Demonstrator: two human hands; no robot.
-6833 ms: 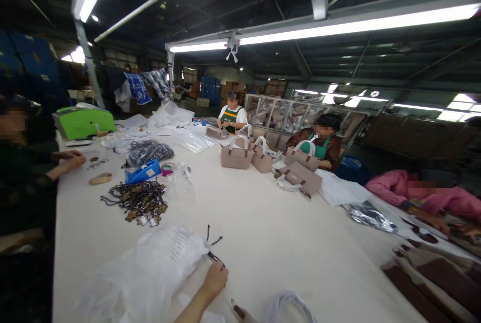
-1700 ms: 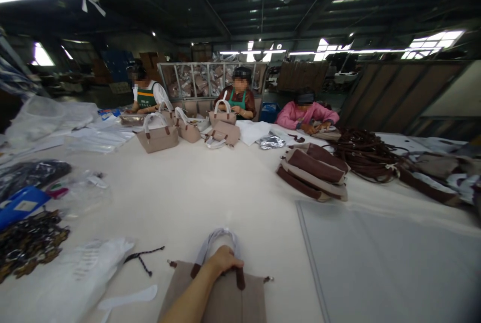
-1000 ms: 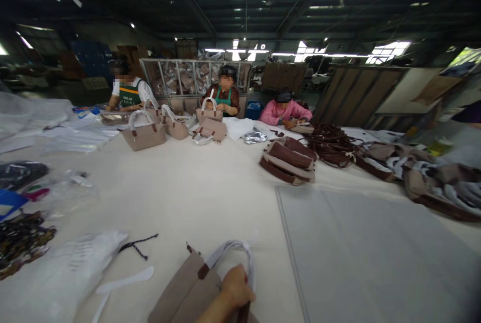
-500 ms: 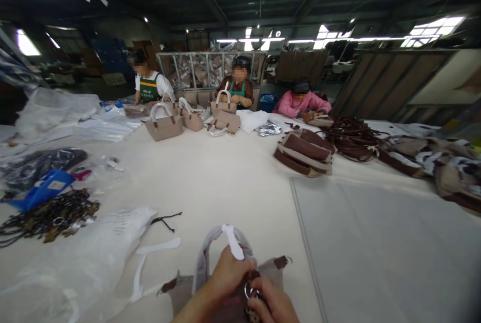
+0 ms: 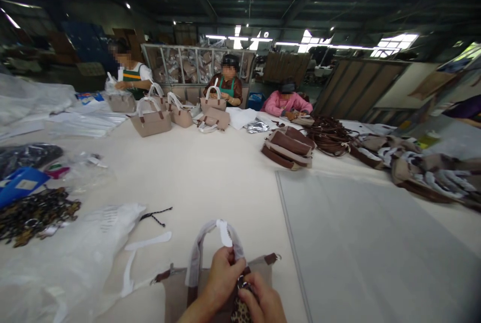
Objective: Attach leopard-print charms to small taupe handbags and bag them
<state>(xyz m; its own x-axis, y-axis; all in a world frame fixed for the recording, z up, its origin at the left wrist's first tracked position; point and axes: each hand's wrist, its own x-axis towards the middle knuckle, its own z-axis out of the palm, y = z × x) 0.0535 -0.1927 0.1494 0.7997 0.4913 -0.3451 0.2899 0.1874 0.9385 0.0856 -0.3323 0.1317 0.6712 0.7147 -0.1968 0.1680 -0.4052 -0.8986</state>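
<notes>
A taupe handbag (image 5: 176,295) with brown end tabs lies at the table's near edge in front of me. Its wrapped handle (image 5: 194,258) stands up in a loop, and a white paper strip (image 5: 224,232) hangs from the top. My left hand (image 5: 224,275) is closed round the right side of that handle, near its brown base. Close against it, the fingers of my right hand (image 5: 266,303) pinch a leopard-print charm (image 5: 239,310) by its silvery metal ring (image 5: 241,281). Whether the ring is joined to the handle is hidden by my fingers.
Clear plastic bags (image 5: 86,258) and a heap of dark charms (image 5: 41,215) lie left. Finished handbags (image 5: 152,123) stand across the table. Stacked brown bag pieces (image 5: 287,147) and a grey sheet (image 5: 361,243) are right. Several co-workers sit opposite.
The view has turned slightly right. My hands stay at the handle, and more of the leopard-print charm shows beneath my right hand. The co-worker at far left now holds up a bag.
</notes>
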